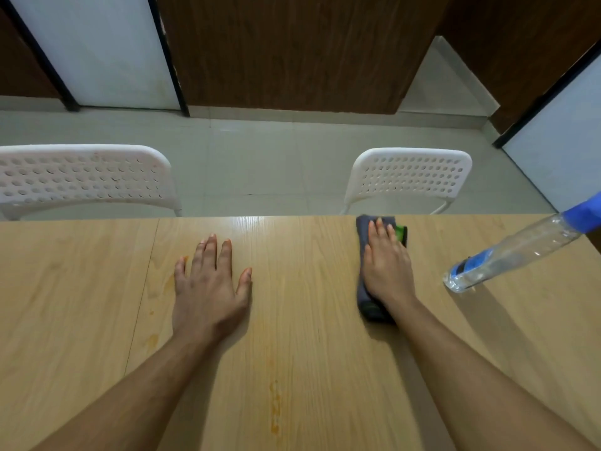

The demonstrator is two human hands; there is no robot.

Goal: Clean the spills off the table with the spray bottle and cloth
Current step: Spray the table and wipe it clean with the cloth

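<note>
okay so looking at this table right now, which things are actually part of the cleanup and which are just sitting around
Part of the job:
cloth, under the right hand
spray bottle, standing to the right
orange spills on the table
left hand, flat on the table

Just there:
left white chair
right white chair

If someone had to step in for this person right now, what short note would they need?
Left hand: flat and open on the table, holding nothing.
Right hand: pressed flat on the folded grey cloth near the far edge.
Spray bottle: standing to the right, untouched.
Done: cannot tell how much has been wiped.
Left: orange spills remain near the front and beside the left hand; spray and wipe those.
</note>
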